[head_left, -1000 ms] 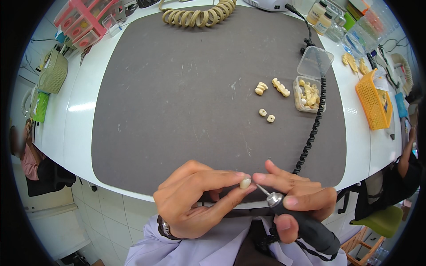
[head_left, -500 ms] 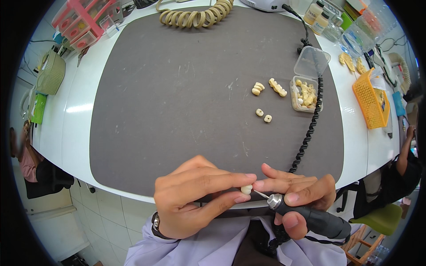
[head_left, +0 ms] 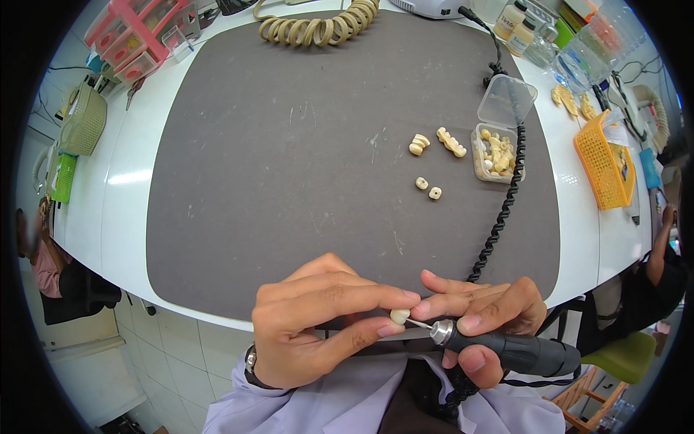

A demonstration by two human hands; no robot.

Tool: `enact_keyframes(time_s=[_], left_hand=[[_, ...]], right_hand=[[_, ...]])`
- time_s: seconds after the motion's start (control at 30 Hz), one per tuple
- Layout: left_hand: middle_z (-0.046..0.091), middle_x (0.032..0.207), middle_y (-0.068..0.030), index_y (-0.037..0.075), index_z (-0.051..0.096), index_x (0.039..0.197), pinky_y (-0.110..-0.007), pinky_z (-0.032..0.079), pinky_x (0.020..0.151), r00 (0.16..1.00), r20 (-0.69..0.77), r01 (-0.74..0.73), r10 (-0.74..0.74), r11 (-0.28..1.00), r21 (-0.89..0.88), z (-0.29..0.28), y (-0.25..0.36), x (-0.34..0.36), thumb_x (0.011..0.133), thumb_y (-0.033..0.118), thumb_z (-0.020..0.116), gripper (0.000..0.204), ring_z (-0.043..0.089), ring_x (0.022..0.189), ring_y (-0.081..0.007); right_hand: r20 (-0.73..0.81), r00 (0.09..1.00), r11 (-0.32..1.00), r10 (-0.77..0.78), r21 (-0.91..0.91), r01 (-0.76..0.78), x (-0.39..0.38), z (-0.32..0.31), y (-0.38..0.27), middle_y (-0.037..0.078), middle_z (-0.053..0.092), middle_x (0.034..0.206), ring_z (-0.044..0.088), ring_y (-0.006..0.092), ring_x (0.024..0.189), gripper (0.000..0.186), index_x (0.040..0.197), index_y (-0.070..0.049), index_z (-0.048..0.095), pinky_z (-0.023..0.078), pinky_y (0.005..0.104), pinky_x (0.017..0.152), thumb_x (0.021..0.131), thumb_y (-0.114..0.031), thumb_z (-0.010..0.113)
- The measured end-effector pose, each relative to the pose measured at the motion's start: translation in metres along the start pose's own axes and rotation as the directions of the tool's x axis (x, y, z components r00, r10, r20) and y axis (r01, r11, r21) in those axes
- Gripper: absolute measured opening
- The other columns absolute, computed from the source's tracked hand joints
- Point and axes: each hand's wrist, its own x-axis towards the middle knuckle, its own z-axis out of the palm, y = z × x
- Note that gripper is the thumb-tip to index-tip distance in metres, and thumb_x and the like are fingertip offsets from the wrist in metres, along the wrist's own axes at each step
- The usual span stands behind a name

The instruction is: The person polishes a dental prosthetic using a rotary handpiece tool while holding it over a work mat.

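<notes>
A cream-white dental crown [head_left: 399, 316] is pinched between the thumb and forefinger of my left hand [head_left: 318, 318]. My right hand [head_left: 499, 311] grips a black dental handpiece [head_left: 524, 353] with a silver nose, its thin bur [head_left: 420, 323] pointing left and seeming to touch the crown. Fingers of my right hand reach close to my left fingertips. Beyond the hands, two single crowns [head_left: 421, 184] lie on the dark grey mat, with a short tooth bridge [head_left: 418, 145] and a longer bridge [head_left: 451, 142] farther back.
An open clear plastic box [head_left: 498, 153] of tooth pieces stands right of the bridges. The handpiece's coiled black cord [head_left: 499, 224] runs over the mat beside it. A beige coiled hose [head_left: 318, 30] lies at the far edge; an orange basket [head_left: 602, 165] stands right. Other people sit at both sides.
The handpiece has dipped slightly and its bur has shifted a little left against the crown. The crown has turned a bit between my left fingertips.
</notes>
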Motion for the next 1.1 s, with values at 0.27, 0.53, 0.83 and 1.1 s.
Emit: enact_keyframes(time_s=[0.27, 0.53, 0.83, 1.1], left_hand=[[0.074, 0.085, -0.0049, 0.003, 0.075, 0.092, -0.024, 0.046, 0.059, 1.000, 0.022, -0.003, 0.003, 1.000, -0.017, -0.0012, -0.0004, 0.0003, 0.071, 0.004, 0.079, 0.021, 0.061, 0.069, -0.0127], [0.073, 0.082, -0.0061, 0.003, 0.075, 0.092, -0.024, 0.045, 0.059, 1.000, 0.014, -0.012, 0.012, 1.000, -0.002, -0.0006, -0.0011, 0.0014, 0.069, 0.003, 0.079, 0.023, 0.061, 0.068, -0.0130], [0.072, 0.077, -0.0075, 0.002, 0.074, 0.087, -0.025, 0.042, 0.059, 1.000, -0.028, -0.007, 0.007, 1.000, 0.026, 0.0020, -0.0006, 0.0000, 0.068, 0.008, 0.081, 0.021, 0.060, 0.064, -0.0139], [0.072, 0.078, -0.0072, 0.002, 0.074, 0.087, -0.025, 0.042, 0.059, 1.000, -0.027, -0.013, 0.014, 0.999, 0.041, 0.0022, -0.0011, -0.0003, 0.068, 0.008, 0.081, 0.021, 0.060, 0.064, -0.0138]], right_hand=[[0.019, 1.000, 1.000, 0.005, -0.016, -0.005, -0.0003, -0.0016, 0.0016, 0.021, 0.068, 0.079, 0.067, 0.0397, 0.094, 0.023, 0.093, 0.003, 0.057, 0.045, 0.0572, 0.094, 0.074, 0.002, 0.069], [-0.008, 1.000, 1.000, -0.005, -0.020, 0.005, -0.0008, -0.0003, 0.0014, 0.022, 0.069, 0.079, 0.067, 0.0390, 0.094, 0.022, 0.092, 0.003, 0.059, 0.045, 0.0576, 0.095, 0.073, 0.003, 0.069], [-0.025, 1.000, 1.000, 0.011, -0.023, -0.012, -0.0012, 0.0012, 0.0025, 0.022, 0.069, 0.080, 0.068, 0.0379, 0.095, 0.021, 0.091, 0.002, 0.060, 0.044, 0.0579, 0.095, 0.073, 0.002, 0.070], [0.039, 0.999, 0.997, -0.003, -0.077, 0.006, 0.0022, -0.0022, 0.0022, 0.022, 0.069, 0.081, 0.068, 0.0362, 0.095, 0.022, 0.092, 0.002, 0.060, 0.044, 0.0581, 0.095, 0.074, 0.000, 0.073]])
